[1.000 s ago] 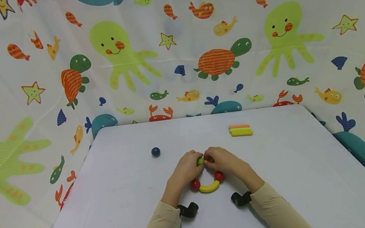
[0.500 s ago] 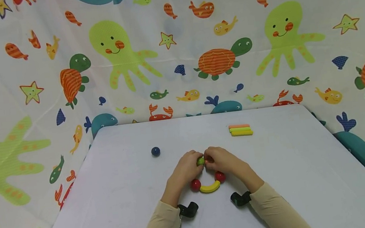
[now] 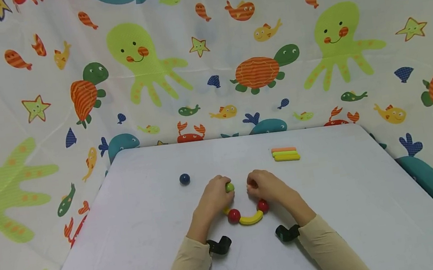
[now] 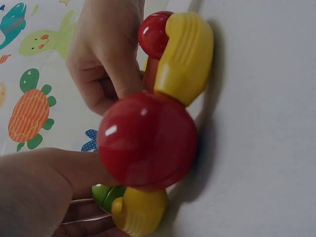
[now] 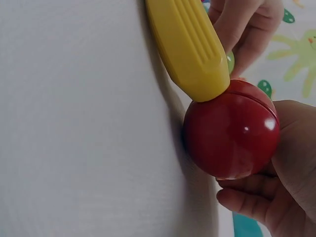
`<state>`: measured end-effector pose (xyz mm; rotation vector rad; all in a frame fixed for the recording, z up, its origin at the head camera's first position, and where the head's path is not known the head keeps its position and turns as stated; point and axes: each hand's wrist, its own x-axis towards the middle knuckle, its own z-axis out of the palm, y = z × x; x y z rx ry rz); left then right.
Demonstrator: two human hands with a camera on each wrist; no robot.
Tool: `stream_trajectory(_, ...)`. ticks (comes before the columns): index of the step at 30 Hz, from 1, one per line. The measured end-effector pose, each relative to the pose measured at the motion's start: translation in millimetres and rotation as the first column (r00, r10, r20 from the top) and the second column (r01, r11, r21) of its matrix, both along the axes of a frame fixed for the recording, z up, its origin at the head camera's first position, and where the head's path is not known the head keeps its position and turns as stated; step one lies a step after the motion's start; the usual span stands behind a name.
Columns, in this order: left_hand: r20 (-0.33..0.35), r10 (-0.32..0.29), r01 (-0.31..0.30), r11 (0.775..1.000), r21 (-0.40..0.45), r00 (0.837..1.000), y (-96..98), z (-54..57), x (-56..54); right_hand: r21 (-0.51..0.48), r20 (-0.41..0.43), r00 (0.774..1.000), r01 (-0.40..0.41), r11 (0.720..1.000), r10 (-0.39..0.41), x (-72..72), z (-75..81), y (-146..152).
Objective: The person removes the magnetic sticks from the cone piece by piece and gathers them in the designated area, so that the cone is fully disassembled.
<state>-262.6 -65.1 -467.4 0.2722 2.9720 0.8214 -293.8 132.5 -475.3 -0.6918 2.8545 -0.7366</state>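
Red balls and curved yellow pieces form a U-shaped chain in the head view. One yellow curved piece (image 3: 251, 218) joins the left red ball (image 3: 234, 216) to the right red ball (image 3: 263, 206). My left hand (image 3: 211, 198) holds a green ball (image 3: 229, 187) at the chain's left end. Below it, a second yellow piece (image 4: 143, 212) meets the left red ball in the left wrist view. My right hand (image 3: 267, 186) has curled fingers at the opposite end, gripping an orange-brown piece (image 4: 150, 74), mostly hidden by the hand and the balls.
A dark blue ball (image 3: 184, 179) lies left of the hands on the white table (image 3: 132, 246). Straight sticks, an orange one (image 3: 283, 149) and yellow ones (image 3: 287, 157), lie together at the back right. A sea-animal cloth (image 3: 202, 27) hangs behind.
The hands, close together before, have moved apart, leaving a gap between them. The green ball has gone left with my left hand, and the chain's U has opened wider.
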Motion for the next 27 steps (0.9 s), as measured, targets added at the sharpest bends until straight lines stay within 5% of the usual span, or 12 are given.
stream_trajectory(27,0.053,0.203,-0.205,0.978,0.048,0.978,-30.4,2.9,-4.1,0.017,0.005,0.966,0.26,0.966,-0.26,-10.8,-1.8,25.5)
